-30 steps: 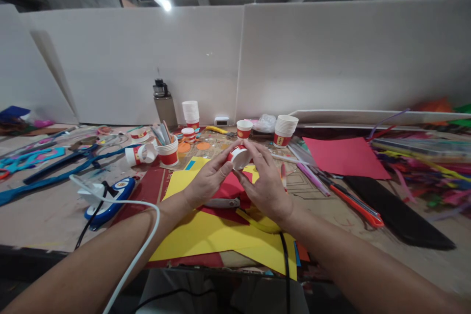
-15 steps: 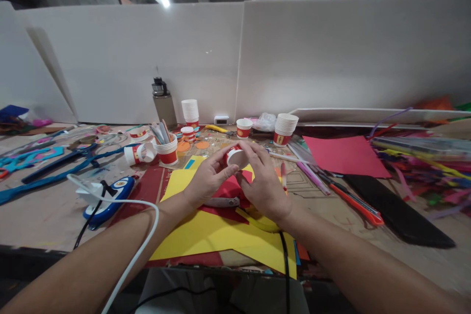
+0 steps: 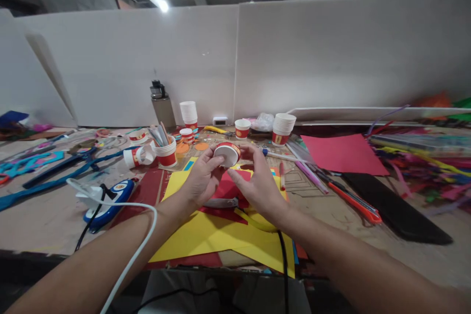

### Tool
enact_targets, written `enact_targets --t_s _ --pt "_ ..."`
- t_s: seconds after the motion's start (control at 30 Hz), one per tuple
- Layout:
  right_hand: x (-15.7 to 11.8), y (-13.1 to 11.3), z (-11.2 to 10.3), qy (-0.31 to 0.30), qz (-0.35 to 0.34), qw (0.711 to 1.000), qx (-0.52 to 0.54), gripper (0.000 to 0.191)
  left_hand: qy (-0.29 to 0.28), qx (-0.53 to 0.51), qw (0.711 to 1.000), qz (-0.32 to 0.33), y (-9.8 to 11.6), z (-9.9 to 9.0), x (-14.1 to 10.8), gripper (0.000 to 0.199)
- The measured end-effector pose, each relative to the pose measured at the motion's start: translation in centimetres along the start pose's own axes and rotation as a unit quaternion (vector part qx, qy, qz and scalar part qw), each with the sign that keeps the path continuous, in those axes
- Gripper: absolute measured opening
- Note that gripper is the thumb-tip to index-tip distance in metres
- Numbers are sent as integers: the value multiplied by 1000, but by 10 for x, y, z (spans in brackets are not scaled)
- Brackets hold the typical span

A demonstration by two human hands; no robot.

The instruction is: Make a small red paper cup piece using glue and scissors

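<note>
A short paper cup piece (image 3: pixel 227 155), with a white round face toward me and a red and gold band, is raised over the papers. My left hand (image 3: pixel 202 176) grips its left side between thumb and fingers. On the other side, my right hand (image 3: pixel 259 181) has its thumb and curved fingers spread apart, with fingertips close to the band; whether they touch it I cannot tell. Beneath both hands lie red paper (image 3: pixel 230 186) and yellow paper sheets (image 3: pixel 184 235). A grey-handled tool (image 3: pixel 221 202) rests on the red paper, its far end hidden by my right hand.
A paper cup with sticks (image 3: pixel 166 157), cup stacks (image 3: pixel 283 130) and a bottle (image 3: pixel 163 108) stand toward the back. An orange utility knife (image 3: pixel 356 203), a black slab (image 3: pixel 397 211) and red paper (image 3: pixel 344 154) lie right. A white cable (image 3: pixel 147 235) crosses my left forearm.
The cup piece has turned so its white face shows more fully, and has shifted slightly left. The right fingers have drawn back from over it, opening a gap from the thumb.
</note>
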State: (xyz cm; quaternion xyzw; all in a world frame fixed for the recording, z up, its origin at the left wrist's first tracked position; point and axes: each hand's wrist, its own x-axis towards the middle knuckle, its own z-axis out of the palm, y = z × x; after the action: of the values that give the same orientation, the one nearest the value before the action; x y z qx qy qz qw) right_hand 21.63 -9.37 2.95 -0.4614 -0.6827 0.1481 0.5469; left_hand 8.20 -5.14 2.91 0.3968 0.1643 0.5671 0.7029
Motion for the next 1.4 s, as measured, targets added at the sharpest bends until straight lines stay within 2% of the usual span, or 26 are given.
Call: enact_targets --t_s 0.2,0.33,0.47,0.53,0.63,0.73,0.8,0.87,0.93,0.97,1.0,1.03,1.1,1.13,1.17,1.27,1.4 --pt "4 -4 3 -16 79 996 38 20 12 -25 999 -25 -4 2 -1 23" --pt "7 -4 -3 -11 79 996 26 14 4 11 1000 -26 -6 -1 -3 28" --pt "11 -1 -11 -20 56 997 -41 7 -16 112 994 -10 -6 -7 -3 28" --pt "12 1 -14 -40 32 994 -93 5 -28 196 980 15 -4 -11 -2 28" --pt "12 3 -16 -86 5 984 -157 3 -55 318 945 46 1 -15 0 29" --pt "12 0 -17 -129 -8 971 -202 4 -87 403 909 58 4 -16 0 23" --pt "15 -3 -23 -164 -11 960 -226 6 -88 431 897 50 5 -16 0 19" --pt "22 -4 -36 -217 7 950 -226 10 -77 413 907 27 4 -17 2 19" --pt "31 0 -56 -271 59 936 -216 22 -53 364 930 5 1 -20 4 21" --pt "36 5 -68 -275 67 929 -240 24 -40 337 941 -2 -1 -22 5 22" --pt "40 13 -78 -255 73 921 -286 21 -29 310 950 -8 -2 -24 6 21" --pt "43 21 -88 -244 80 904 -341 19 -19 286 958 -11 -3 -25 7 21" --pt "45 41 -102 -266 95 858 -429 23 -9 243 970 -17 -5 -26 8 20" --pt "44 51 -106 -306 101 831 -453 20 -7 227 974 -18 -5 -26 8 20" --pt "43 59 -108 -319 103 824 -457 17 -6 213 977 -19 -5 -25 8 19" --pt "39 73 -107 -339 99 817 -456 19 -10 192 981 -19 -3 -23 7 18" --pt "39 73 -107 -351 94 810 -460 11 -12 193 981 -8 -2 -21 6 21"
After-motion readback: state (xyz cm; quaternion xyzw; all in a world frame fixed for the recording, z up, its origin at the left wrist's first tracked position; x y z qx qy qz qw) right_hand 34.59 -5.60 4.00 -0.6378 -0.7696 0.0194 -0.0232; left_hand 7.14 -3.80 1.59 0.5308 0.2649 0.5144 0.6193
